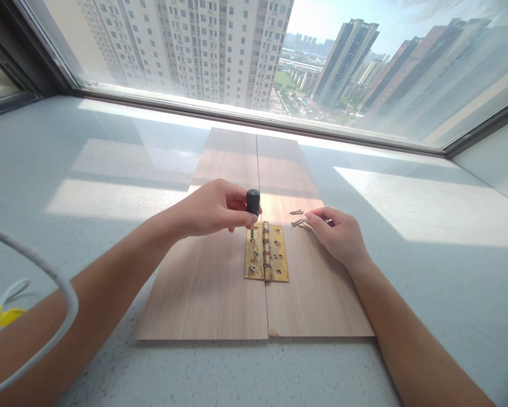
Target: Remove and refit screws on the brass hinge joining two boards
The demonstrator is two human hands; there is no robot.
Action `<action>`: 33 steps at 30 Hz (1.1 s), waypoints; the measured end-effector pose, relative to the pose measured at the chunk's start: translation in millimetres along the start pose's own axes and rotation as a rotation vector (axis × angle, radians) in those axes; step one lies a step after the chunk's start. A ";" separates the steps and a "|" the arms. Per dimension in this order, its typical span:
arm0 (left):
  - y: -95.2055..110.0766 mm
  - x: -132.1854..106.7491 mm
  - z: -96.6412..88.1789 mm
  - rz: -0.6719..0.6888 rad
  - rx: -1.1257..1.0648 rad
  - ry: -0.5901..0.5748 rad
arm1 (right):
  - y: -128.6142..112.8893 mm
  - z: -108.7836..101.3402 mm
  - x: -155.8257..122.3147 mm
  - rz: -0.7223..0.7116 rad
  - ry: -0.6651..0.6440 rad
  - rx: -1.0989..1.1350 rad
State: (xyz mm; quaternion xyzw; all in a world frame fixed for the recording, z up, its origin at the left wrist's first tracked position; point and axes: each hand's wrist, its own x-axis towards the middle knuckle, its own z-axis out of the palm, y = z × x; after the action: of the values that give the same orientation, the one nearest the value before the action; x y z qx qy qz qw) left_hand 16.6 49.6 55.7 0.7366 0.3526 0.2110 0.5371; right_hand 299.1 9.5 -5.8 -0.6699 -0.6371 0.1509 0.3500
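Observation:
My left hand (220,208) is closed on a screwdriver (252,202) with a short black handle. The screwdriver stands upright, its tip at the upper left part of a worn brass hinge (257,254). The hinge lies flat across the seam between two wooden boards, the left board (211,294) and the right board (317,294). Screw heads show in the hinge's left leaf; the right leaf has several holes. On the right board lie a few loose screws (296,212). My right hand (336,232) pinches at these screws with thumb and forefinger; its other fingers are curled.
The boards rest on a pale speckled windowsill (431,294), below a large window (304,68) with a dark frame. A white cable (69,294) loops in front of my left forearm. Something yellow (10,316) lies at the far left.

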 end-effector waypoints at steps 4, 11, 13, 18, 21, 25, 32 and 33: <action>-0.5 0.0 -0.2 0.016 -0.006 -0.012 | 0.5 -0.1 -0.5 -0.001 -0.004 -0.003; -2.5 0.1 1.2 0.054 0.001 -0.037 | -0.4 0.2 -0.2 -0.007 -0.019 -0.011; -1.7 0.0 1.9 0.060 0.025 -0.029 | -0.6 0.1 -0.2 -0.008 -0.019 -0.012; 3.3 -1.4 3.2 0.065 0.110 -0.030 | -1.1 -0.6 -0.7 -0.010 -0.021 -0.011; 5.7 -2.4 5.1 0.085 0.225 0.006 | -0.5 0.3 -0.6 -0.008 -0.018 -0.011; 7.3 -3.6 9.2 0.125 0.363 0.058 | -0.6 0.9 -0.6 0.005 0.008 0.000; 2.8 -2.1 12.2 0.134 0.359 0.041 | -47.9 -13.3 -1.0 -0.077 0.025 0.036; 2.1 -2.0 12.3 0.135 0.354 0.034 | -60.8 -15.6 -0.5 -0.129 -0.017 0.046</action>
State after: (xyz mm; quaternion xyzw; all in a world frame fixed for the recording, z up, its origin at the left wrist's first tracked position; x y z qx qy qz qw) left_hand 24.4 39.8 53.7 0.8379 0.3431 0.1935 0.3777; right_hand 263.7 1.3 45.3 -0.6178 -0.6783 0.1483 0.3691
